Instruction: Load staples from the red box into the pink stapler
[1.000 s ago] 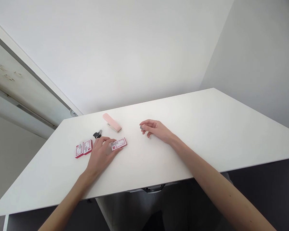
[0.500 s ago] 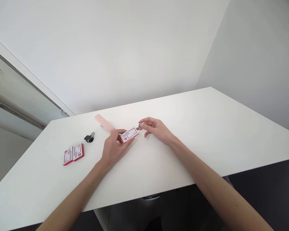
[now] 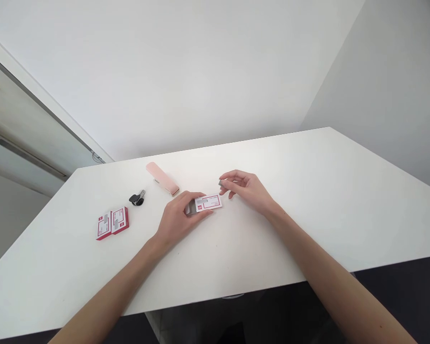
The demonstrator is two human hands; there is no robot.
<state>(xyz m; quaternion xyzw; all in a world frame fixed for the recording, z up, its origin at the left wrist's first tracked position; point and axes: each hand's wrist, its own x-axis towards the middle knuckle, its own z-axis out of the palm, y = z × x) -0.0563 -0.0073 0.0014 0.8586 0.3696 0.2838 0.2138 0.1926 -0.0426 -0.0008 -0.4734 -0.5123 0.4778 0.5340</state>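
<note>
My left hand (image 3: pixel 177 215) is closed around the long sides of a small white and red staple box (image 3: pixel 210 203), low over the white table. A grey inner part (image 3: pixel 191 208) shows at the end of the box nearest my palm. Just beyond the other end, my right hand (image 3: pixel 249 188) pinches a short grey strip of staples (image 3: pixel 221 183) between thumb and fingertips. The strip is apart from the box. Behind my left hand lies a pink stapler (image 3: pixel 163 178), its whole length in view.
Two more white and red staple boxes (image 3: pixel 112 223) lie side by side at the left. A black staple remover (image 3: pixel 137 198) with metal jaws rests between them and the stapler. The white table (image 3: pixel 326 200) meets a white wall (image 3: pixel 200 71) behind.
The view has shifted a little. The staple box has turned flatter and its grey inner part now shows at the left end. My right hand with the strip has drawn slightly away from the box.
</note>
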